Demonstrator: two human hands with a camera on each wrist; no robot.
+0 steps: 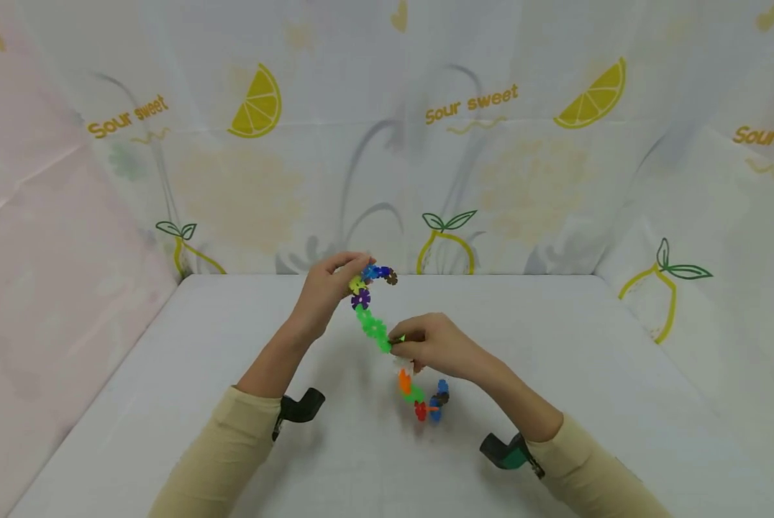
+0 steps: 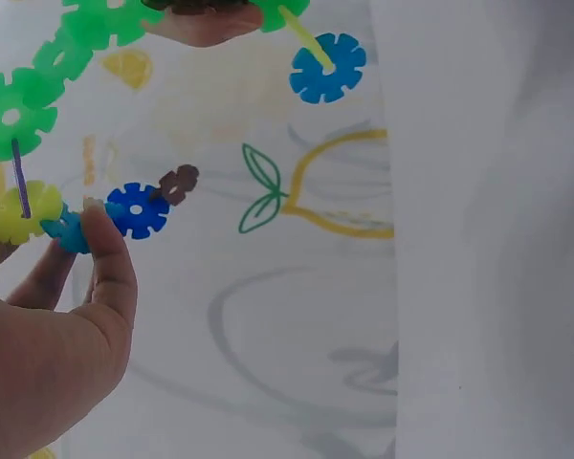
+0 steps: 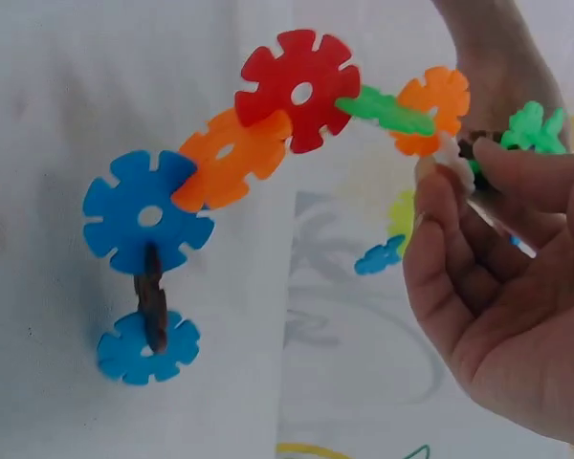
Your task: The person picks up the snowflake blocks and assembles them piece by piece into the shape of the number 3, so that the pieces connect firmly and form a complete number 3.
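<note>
A chain of interlocking snowflake discs [image 1: 375, 328] in many colours hangs between my two hands above the white table. My left hand [image 1: 325, 291] pinches a light blue disc [image 2: 67, 232] near the chain's upper end; beyond it a dark blue disc [image 2: 137, 212] and a brown disc [image 2: 179, 185] stick out. Lower down, my right hand [image 1: 442, 349] pinches the chain at a brown disc beside a white disc [image 3: 454, 164], partly hidden by the fingers. From there the lower end curls through orange, green, a red disc [image 3: 273, 96] and a blue disc [image 3: 120, 220].
The white-covered table [image 1: 231, 338] spreads under both hands. Behind it hangs a cloth backdrop [image 1: 361, 93] with lemon prints, continuing along both sides. Black devices are strapped at the left wrist [image 1: 304, 405] and right wrist [image 1: 503, 452].
</note>
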